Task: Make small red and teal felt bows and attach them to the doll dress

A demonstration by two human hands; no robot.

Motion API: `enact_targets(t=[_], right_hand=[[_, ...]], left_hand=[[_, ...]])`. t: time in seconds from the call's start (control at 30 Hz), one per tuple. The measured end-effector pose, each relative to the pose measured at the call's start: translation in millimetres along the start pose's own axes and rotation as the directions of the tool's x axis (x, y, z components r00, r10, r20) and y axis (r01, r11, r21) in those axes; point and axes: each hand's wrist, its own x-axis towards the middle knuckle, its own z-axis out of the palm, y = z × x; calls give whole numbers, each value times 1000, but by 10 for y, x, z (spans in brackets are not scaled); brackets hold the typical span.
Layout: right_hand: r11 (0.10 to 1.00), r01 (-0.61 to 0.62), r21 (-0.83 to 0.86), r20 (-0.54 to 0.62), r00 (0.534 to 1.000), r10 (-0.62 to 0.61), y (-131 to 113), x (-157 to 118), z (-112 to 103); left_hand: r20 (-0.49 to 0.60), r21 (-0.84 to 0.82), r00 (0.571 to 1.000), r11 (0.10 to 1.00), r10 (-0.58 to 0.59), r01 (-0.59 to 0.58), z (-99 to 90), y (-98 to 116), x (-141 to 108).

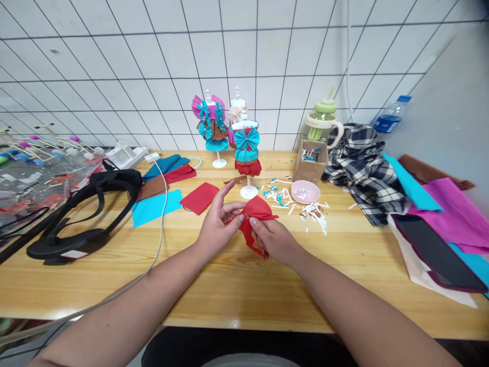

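Observation:
Both my hands pinch a piece of red crepe paper [258, 208] above the middle of the table. My left hand [220, 218] grips its left edge between thumb and fingers, with the index finger raised. On the other side, my right hand [273, 238] holds it near the centre, and a loose strip of it hangs down by the fingers. Just beyond stands a small white dress form [248, 192] wearing a blue and red paper dress [247, 145] with a blue bow. A flat red paper piece [200, 198] lies left of my hands.
Paper scraps [280, 196] surround a pink dish [305, 191]. Behind are another dressed form [211, 127], a cardboard box [310, 159] and a green-lidded bottle [323, 120]. A phone [439, 250] and plaid cloth [359, 168] lie right; a black headset [87, 219] and white cable [162, 224] lie left.

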Motion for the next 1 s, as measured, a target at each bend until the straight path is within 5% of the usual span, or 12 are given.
enact_targets(t=[1.0], right_hand=[[994, 65, -82, -4, 998, -66, 26, 1, -29]], left_hand=[[29, 94, 999, 995, 13, -16, 37, 39, -30]])
